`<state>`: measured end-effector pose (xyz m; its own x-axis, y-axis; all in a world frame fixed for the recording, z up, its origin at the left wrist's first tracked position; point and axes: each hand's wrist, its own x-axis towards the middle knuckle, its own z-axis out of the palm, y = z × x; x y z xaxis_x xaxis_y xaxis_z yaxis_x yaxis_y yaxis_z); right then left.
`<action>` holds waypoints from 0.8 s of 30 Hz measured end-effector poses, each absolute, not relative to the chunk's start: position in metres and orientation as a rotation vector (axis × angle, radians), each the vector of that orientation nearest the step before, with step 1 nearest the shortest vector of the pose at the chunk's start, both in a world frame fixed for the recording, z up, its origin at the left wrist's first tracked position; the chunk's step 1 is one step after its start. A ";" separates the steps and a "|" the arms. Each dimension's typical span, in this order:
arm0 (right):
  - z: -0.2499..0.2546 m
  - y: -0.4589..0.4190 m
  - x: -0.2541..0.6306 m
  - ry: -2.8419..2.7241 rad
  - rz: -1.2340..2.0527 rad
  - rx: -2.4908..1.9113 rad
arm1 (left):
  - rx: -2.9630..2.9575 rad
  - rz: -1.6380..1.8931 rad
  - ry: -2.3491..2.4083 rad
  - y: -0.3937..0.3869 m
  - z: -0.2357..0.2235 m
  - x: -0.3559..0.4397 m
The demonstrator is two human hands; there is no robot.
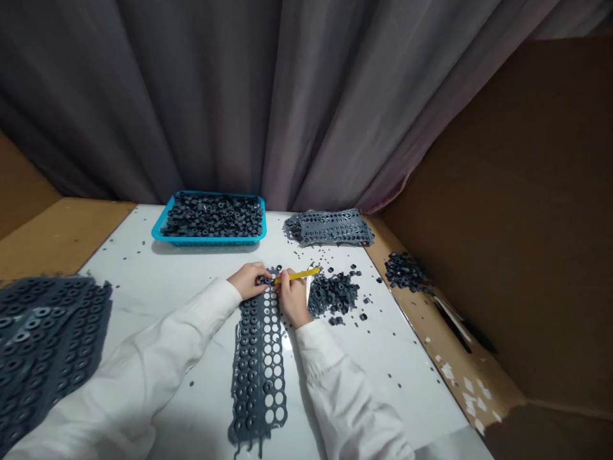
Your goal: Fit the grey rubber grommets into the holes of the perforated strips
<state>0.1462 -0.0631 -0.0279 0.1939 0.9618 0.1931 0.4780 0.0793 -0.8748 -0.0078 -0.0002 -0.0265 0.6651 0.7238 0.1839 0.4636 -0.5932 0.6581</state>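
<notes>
My right hand (292,297) is shut on a yellow pencil (297,276), whose tip points left toward my left hand (248,281). My left hand pinches the far end of a long grey perforated rubber strip (258,377), which lies lengthwise on the white table top (191,306). Many of the strip's holes still hold dark rubber rings, while others on its right side show bare holes. My fingers hide the strip's far end. A heap of loose dark rings (332,295) lies just right of my right hand.
A turquoise plastic basket (208,239) full of dark rings stands at the back. Stacked perforated sheets lie at back right (329,227) and front left (43,338). Stray rings dot the table. More rings (407,271) sit on a cardboard ledge; curtain and cardboard walls enclose it.
</notes>
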 end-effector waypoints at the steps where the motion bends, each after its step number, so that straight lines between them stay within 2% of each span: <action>1: -0.028 -0.063 0.146 -1.427 0.653 -1.539 | 2.295 0.597 0.916 0.000 -0.026 -0.008; 6: -0.024 -0.063 0.146 -1.480 0.619 -1.541 | 2.283 0.607 0.898 0.001 -0.027 -0.008; 15: -0.014 -0.068 0.135 -1.809 0.346 -1.677 | 2.289 0.597 0.949 -0.008 -0.024 0.000; 24: -0.020 -0.064 0.141 -1.638 0.539 -1.584 | 1.855 0.942 1.200 0.008 -0.021 -0.013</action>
